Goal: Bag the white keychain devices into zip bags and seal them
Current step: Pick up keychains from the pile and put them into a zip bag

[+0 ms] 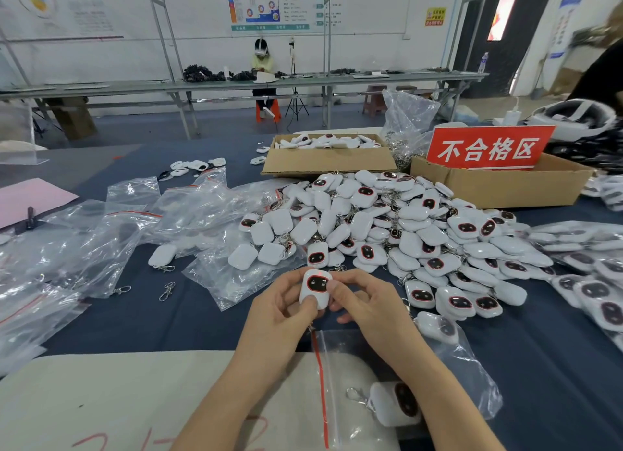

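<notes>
Blue-clothed table [168, 322] piled with white devices [421, 228]. Both the left hand [286, 307] and right hand [365, 302] pinch one keychain device [316, 287] just above a zip bag [468, 373]; best slide it in clasp first.
</notes>
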The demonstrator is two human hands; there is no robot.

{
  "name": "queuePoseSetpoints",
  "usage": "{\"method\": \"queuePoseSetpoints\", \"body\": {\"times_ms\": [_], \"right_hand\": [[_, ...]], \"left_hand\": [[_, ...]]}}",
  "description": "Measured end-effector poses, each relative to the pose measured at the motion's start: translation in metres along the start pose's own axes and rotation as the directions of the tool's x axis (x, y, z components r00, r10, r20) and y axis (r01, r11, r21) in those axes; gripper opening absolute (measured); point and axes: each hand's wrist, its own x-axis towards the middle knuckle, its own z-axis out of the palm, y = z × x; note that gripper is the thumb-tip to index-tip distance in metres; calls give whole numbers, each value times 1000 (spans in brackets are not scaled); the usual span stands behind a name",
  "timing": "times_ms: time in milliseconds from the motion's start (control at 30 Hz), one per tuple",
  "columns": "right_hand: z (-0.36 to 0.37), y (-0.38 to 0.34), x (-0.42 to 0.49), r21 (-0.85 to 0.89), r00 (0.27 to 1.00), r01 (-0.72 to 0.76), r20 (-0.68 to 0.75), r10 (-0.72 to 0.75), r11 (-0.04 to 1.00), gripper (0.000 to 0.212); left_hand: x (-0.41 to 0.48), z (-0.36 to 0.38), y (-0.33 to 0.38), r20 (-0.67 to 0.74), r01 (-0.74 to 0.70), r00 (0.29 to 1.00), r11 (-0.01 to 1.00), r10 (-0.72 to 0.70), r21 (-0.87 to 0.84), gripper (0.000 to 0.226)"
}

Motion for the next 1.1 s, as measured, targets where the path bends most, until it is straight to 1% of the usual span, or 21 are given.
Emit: {"method": "queuePoseSetpoints", "body": {"times_ms": [100,167,200,267,300,333,400,467,600,667,767,867,967,1033,1100], "right_hand": [[0,-1,0,-4,1000,-7,-4,7,1000,10],[0,-1,1,2,1000,-10,-4,10,1000,12],[0,-2,0,13,1000,-5,3,5,1000,15],[2,-3,-1,41,999,22,22,-23,999,24],[3,-4,-2,52,999,46,24,-47,998,28],[3,-6,-3,62,997,72,20,-73,995,31],[3,-9,-3,95,993,114,0,-114,989,31],[1,-11,-3,150,991,136,-9,-136,979,26],[0,-12,-4,233,988,152,-3,-155,960,25],[1,-12,-5,248,989,144,-1,-148,958,25],[0,-14,-6,261,991,128,9,-135,957,28],[4,-17,-7,274,990,113,45,-130,955,21],[7,-19,-6,276,994,105,9,-112,955,17],[8,-19,-6,306,995,96,-6,-99,947,18],[8,-18,-6,320,996,84,-6,-87,944,19]], "left_hand": [[0,0,-2,-21,-1,1000,1000,1,9,34],[-2,3,-3,-43,-34,998,997,37,67,31],[-4,5,-3,-55,-76,995,987,84,139,30],[-5,6,-3,-70,-173,976,929,206,328,32],[-6,6,-1,-79,-213,961,893,264,396,34],[-6,5,0,-92,-250,944,868,317,428,34],[-7,5,3,-131,-298,913,849,387,437,25],[-9,4,7,-184,-295,898,856,401,425,19],[-10,4,7,-186,-338,868,822,461,458,8],[-11,4,7,-185,-360,854,809,486,464,20],[-10,3,8,-179,-371,848,800,498,472,29],[-9,1,6,-166,-384,833,768,528,512,39],[-7,2,6,-135,-417,818,737,560,532,33],[-7,3,6,-139,-422,817,745,560,517,27],[-7,3,5,-140,-411,832,766,537,495,22]]}}
